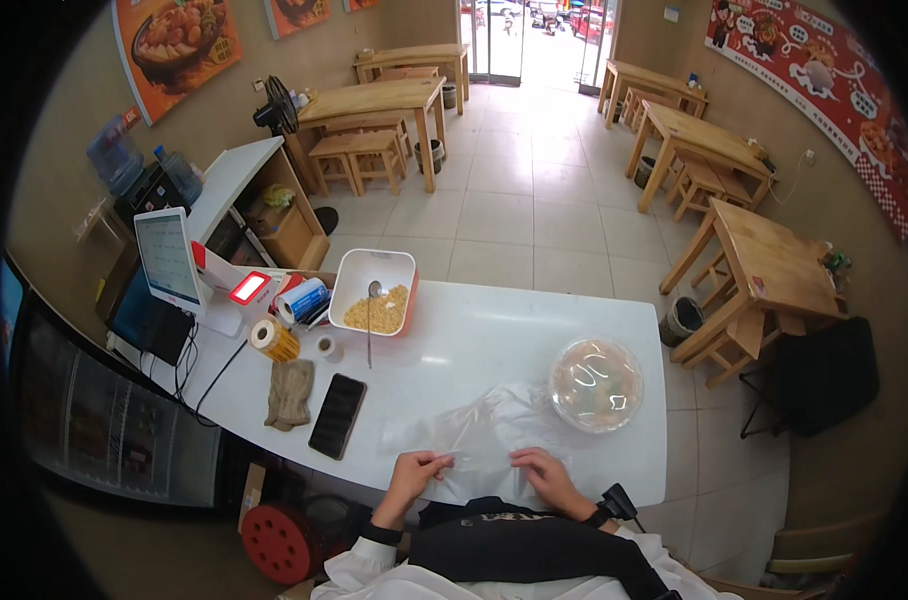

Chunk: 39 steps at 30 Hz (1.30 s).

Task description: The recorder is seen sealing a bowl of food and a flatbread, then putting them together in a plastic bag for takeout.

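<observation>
A thin clear plastic bag (484,420) lies spread on the white counter (499,330) in front of me. My left hand (418,474) pinches its near left edge between thumb and fingers. On the bag's near right part rests my right hand (545,477), fingers bent at the film; whether they grip it I cannot tell. Just beyond the right hand stands a round takeaway bowl with a clear lid (596,385), its contents blurred by glare. The bag's far right edge reaches the bowl's side.
Left of the bag lie a smartphone (337,416) and a folded brown cloth (289,394). Behind them stand label rolls (274,340), a square tub of yellow crumbs (373,292) with a metal spoon (370,322), and a point-of-sale screen (170,261). The counter ends at the right, past the bowl.
</observation>
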### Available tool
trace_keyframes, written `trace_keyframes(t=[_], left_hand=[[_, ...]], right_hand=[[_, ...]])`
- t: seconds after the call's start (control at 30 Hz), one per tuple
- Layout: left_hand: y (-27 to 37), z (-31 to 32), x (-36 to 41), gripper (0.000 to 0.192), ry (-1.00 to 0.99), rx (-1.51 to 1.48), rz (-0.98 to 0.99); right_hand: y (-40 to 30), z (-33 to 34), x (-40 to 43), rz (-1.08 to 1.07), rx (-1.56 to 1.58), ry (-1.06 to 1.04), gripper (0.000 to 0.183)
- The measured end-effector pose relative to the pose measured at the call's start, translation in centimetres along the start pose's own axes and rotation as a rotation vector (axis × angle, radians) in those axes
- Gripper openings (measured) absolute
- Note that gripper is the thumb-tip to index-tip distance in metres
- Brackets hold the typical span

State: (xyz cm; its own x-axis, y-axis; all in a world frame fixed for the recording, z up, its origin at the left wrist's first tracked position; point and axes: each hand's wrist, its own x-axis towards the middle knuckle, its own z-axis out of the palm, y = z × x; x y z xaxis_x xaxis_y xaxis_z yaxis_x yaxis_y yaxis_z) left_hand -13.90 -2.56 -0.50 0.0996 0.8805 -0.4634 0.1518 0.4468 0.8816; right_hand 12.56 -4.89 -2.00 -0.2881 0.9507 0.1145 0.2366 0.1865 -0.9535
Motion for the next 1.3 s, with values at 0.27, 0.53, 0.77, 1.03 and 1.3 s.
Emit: trace_keyframes(t=[0.27, 0.53, 0.77, 1.03, 1.3], left_hand=[[1.7, 0.8, 0.0, 0.014, -0.027, -0.205, 0.156], [1.6, 0.8, 0.0, 0.013, -0.037, -0.235, 0.108], [2.7, 2.5, -0.4, 0.016, -0.103, -0.274, 0.142], [4.8, 3.8, -1.4, 0.011, -0.431, -0.438, 0.03], [4.1, 0.1, 0.7, 0.01, -0.071, -0.358, 0.17]], right_hand=[[-4.6, -0.3, 2.2, -0.061, 0.09, 0.004, 0.022], [-4.3, 0.3, 2.2, -0.009, 0.144, -0.026, 0.022], [-5.5, 0.6, 3.0, 0.312, 0.451, -0.115, 0.013], [-5.5, 1.1, 3.9, 0.245, 0.567, -0.206, 0.008], [-3.6, -1.6, 1.3, 0.167, 0.465, 0.124, 0.011]])
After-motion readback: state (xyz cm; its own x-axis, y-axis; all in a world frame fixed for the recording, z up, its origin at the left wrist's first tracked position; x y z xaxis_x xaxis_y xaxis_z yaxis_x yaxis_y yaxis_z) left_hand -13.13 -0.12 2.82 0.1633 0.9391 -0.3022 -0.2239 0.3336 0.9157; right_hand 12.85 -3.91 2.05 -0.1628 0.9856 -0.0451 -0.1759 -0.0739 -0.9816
